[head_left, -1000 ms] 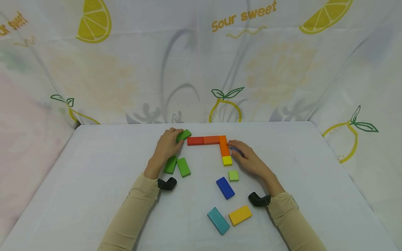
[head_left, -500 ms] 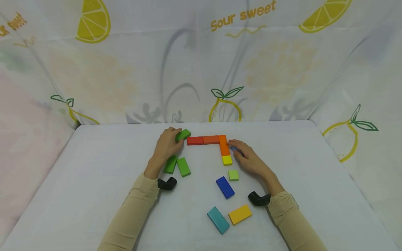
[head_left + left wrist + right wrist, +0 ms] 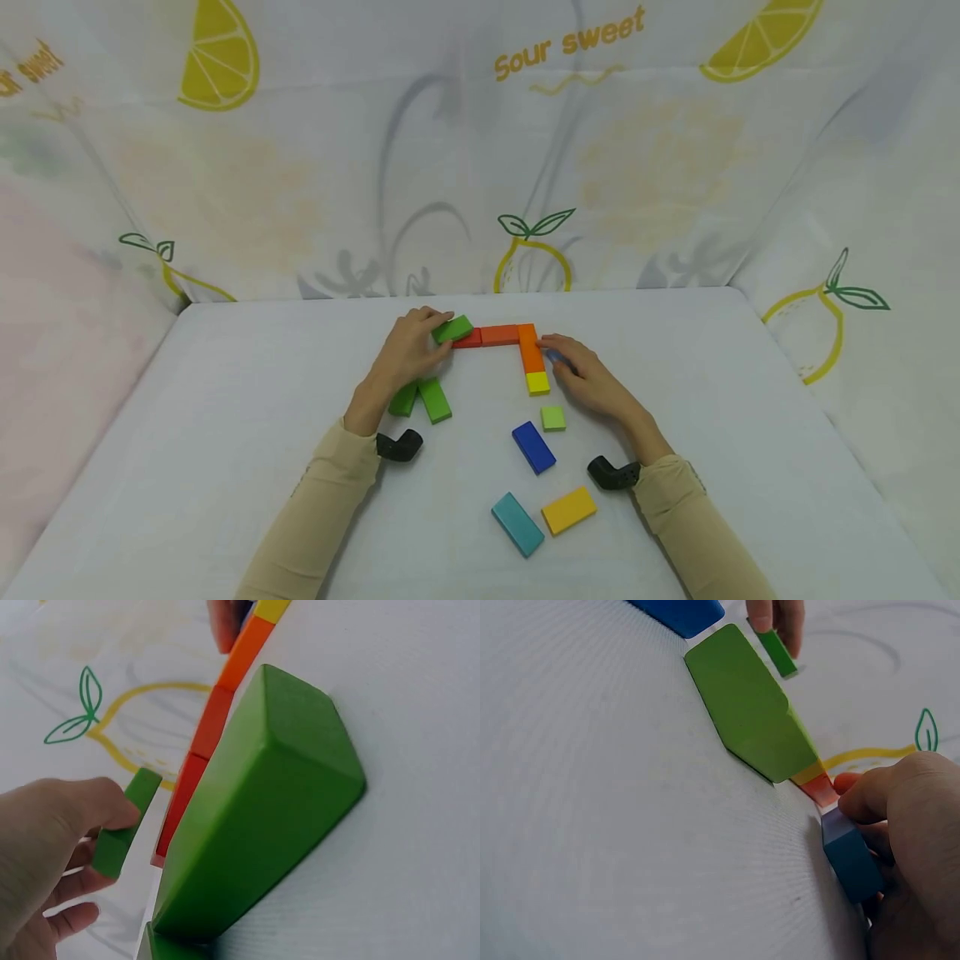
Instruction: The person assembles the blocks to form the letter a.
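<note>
My left hand pinches a green block between thumb and fingers. That block is raised over the left end of the red block, at the far side of the table. In the left wrist view the green block is off the surface. My right hand holds a blue block, mostly hidden behind the fingers in the head view. Its fingertips are beside the orange block. Red, red-orange, orange and yellow blocks lie in an L-shaped line.
Two green blocks lie below my left hand. A light green block, a dark blue block, a teal block and an amber block lie nearer on the white table. A printed curtain stands behind.
My left hand has moved a little to the right with the green block, which now overlaps the red block's end in the head view. My right hand has stayed beside the orange block.
</note>
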Tool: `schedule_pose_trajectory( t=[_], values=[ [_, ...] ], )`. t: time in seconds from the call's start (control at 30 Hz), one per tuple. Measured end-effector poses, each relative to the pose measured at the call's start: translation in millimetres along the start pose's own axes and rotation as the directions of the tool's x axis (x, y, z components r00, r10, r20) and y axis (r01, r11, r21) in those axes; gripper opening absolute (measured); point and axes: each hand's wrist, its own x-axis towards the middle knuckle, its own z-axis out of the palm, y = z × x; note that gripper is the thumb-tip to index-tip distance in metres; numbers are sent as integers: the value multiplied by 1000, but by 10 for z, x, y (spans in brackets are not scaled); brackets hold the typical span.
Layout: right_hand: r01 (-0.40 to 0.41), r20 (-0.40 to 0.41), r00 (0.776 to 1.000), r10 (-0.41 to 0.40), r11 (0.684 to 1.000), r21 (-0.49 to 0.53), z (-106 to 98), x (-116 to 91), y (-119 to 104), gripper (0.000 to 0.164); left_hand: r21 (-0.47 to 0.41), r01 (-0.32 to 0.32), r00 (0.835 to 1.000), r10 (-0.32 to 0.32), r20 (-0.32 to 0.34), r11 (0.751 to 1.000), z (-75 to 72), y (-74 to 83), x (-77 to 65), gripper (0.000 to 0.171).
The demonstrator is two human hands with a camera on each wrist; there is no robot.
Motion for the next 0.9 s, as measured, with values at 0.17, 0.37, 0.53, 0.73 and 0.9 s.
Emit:
schedule_pose_trajectory(
  t=[0.17,0.37,0.53,0.73,0.9],
  values=[
    [-8,4,1000,8,1000,6,17,-22,17,41,-30,-102,993,104,59,994,50,10,-15,41],
    [-6,0,1000,6,1000,-1,5,-29,-10,41,-38,-152,971,156,181,988,78,58,-20,43],
    [-14,1,1000,14,1000,-8,-20,-10,-30,41,-42,-158,957,164,240,986,84,125,-6,42],
    [-10,8,1000,10,1000,-3,-27,-3,-43,41,-50,-189,940,195,280,981,144,159,-4,39],
    [-10,6,1000,10,1000,-7,-29,1,-51,41,-71,-201,933,213,291,977,181,178,0,38]
  ],
)
